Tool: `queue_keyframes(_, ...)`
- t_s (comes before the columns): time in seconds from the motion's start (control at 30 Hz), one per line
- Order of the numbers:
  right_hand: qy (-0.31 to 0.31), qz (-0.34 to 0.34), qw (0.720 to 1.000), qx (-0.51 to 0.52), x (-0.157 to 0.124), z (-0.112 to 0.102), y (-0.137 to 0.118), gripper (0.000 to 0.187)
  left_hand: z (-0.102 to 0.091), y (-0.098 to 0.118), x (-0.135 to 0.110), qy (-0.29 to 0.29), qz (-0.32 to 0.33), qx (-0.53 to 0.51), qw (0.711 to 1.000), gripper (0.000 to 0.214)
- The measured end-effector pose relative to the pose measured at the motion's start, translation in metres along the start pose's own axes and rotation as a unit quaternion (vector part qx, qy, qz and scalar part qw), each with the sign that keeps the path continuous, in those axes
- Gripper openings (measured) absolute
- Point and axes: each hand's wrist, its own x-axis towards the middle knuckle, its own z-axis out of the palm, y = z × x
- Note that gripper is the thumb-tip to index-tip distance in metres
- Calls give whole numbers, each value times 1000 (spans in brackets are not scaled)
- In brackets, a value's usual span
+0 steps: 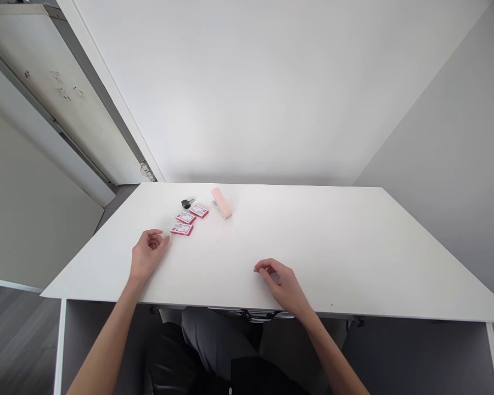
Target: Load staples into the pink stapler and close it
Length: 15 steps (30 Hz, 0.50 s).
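My left hand [147, 253] rests over the left part of the white table, fingers loosely curled and thumb apart from them, with nothing visible in it. Just beyond its thumb lies a small red-and-white box [181, 229]. Two similar boxes, a middle one [185, 218] and a far one [198, 210], lie close behind. Beside them is a small black object with a silvery part [186, 203], too small to name surely. A pink stapler [222, 203] lies to the right of the boxes. Near the table's front middle, my right hand [283, 282] is loosely bent and holds nothing visible.
The white tabletop [354, 247] ends at a white wall [271, 99] behind and a grey wall [456, 148] on the right. A panel [33, 181] stands at the left. My legs [214, 340] are under the front edge.
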Motion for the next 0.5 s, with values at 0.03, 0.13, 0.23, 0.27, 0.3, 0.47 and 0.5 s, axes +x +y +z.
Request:
queue_keyframes(0.03,-11,-1,1000,-2,-2,-5,1,29,-3,2,-2,1,-17,-24,1000,43)
queue_keyframes(0.13,-4,12,1000,-11,-9,-28,12,31,-9,8,-8,6,-58,-64,996,34)
queue_keyframes(0.23,76,51,996,-2,-18,-55,27,33,-12,12,-12,-10,-63,-47,997,31)
queue_keyframes(0.27,103,63,993,9,-20,-62,31,34,-12,13,-14,-18,-58,-41,997,33)
queue_keyframes(0.3,123,71,990,21,-22,-67,35,34,-12,13,-14,-26,-54,-38,997,34)
queue_keyframes(0.47,129,73,989,10,-21,-65,35,36,-10,8,-15,-40,-50,-17,998,38)
queue_keyframes(0.5,122,74,990,-5,-20,-62,33,36,-9,7,-14,-44,-48,-9,998,39)
